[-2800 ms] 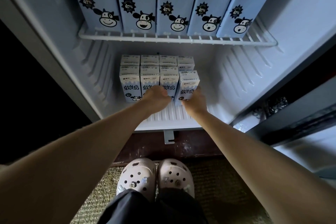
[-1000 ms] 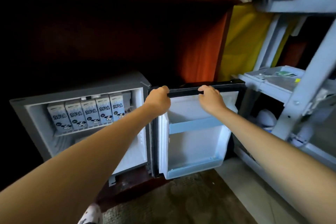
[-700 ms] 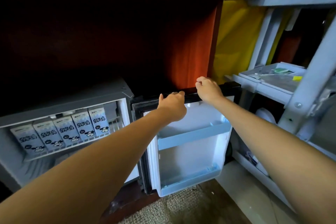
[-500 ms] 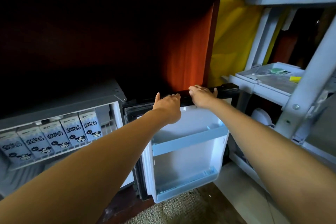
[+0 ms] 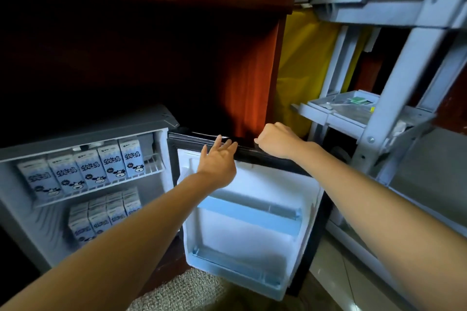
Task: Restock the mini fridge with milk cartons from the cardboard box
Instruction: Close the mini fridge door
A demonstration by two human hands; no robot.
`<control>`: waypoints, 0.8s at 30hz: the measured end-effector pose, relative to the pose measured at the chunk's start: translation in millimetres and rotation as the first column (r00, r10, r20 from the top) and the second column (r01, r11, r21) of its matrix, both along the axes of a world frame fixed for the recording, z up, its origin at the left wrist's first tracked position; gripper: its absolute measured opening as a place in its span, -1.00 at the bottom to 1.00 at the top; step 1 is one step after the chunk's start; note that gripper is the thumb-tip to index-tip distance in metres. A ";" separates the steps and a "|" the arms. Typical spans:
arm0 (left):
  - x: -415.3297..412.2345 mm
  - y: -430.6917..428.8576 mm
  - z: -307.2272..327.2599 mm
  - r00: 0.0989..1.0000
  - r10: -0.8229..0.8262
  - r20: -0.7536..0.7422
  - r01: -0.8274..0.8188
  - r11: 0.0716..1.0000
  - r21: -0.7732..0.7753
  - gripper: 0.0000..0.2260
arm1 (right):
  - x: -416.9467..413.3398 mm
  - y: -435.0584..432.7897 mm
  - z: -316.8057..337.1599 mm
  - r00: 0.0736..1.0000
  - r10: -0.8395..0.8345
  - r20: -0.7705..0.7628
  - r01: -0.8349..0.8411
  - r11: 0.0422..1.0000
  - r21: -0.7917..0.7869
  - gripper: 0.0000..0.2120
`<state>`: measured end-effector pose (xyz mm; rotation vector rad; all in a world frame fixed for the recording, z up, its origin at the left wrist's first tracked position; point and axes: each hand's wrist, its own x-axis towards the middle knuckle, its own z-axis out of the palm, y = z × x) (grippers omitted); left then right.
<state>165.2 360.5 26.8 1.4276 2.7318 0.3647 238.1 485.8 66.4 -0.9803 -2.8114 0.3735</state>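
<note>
Head view: nearest, the left hand (image 5: 217,163) lies open and flat, fingers on the black top edge of the white-lined fridge door (image 5: 249,219). The right hand (image 5: 276,141) is clenched over that same edge. Risk: an uneven swing could pinch fingers at the hinge side. Farther back, blue-and-white cow-print milk cartons (image 5: 86,170) fill both shelves of the grey mini fridge (image 5: 83,131); a protruding carton would block closure.

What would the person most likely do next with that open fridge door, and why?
Probably swing the door shut. Both shelves already hold milk cartons, the left hand lies open against the door's top edge, and the right hand is curled over it.
</note>
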 end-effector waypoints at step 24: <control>-56.7 -285.4 -10.5 0.911 0.352 -0.214 -0.371 0.927 -0.054 -0.55 | -98.9 -254.9 -19.1 0.871 0.486 0.066 -0.491 0.859 0.146 -0.57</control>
